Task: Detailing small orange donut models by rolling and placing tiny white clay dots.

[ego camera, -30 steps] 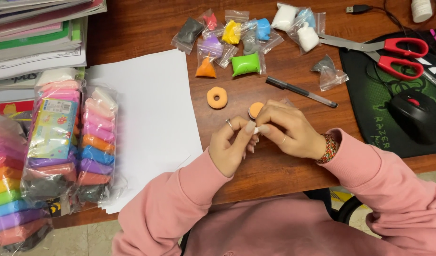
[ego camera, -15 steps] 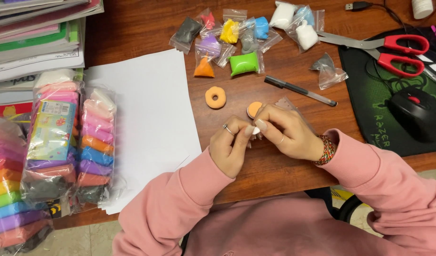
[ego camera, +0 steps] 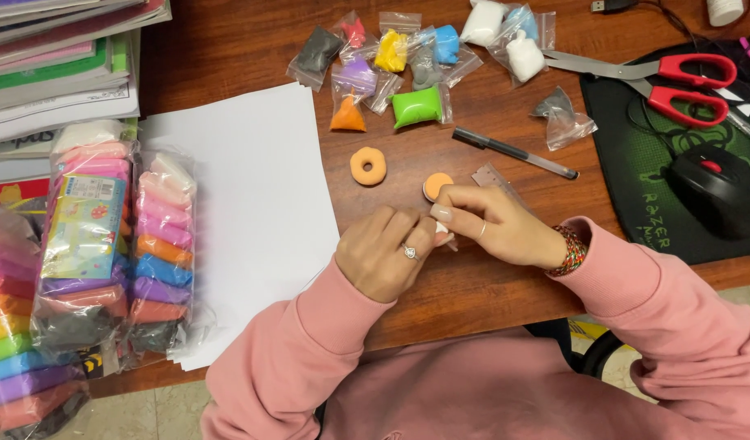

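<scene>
Presently, hands: left hand (ego camera: 387, 257) and right hand (ego camera: 493, 228) pinch white clay bit (ego camera: 442, 230), fingers closed.
Handling: light, soft, easily squashed; take by edges.
Far: orange disc (ego camera: 436, 183).

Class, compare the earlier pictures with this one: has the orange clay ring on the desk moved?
No. The orange clay ring lies in the same spot, between the white paper and the black pen, just below the orange clay bag.

A brown wooden desk (ego camera: 228, 57) carries white paper (ego camera: 244, 212) at centre left, stacked books (ego camera: 61, 61) upper left, clay packs (ego camera: 106, 244) at left, small clay bags (ego camera: 407, 57) up top, a pen (ego camera: 513, 152), red scissors (ego camera: 676, 81) and a black mouse mat (ego camera: 635, 187) at right.
</scene>
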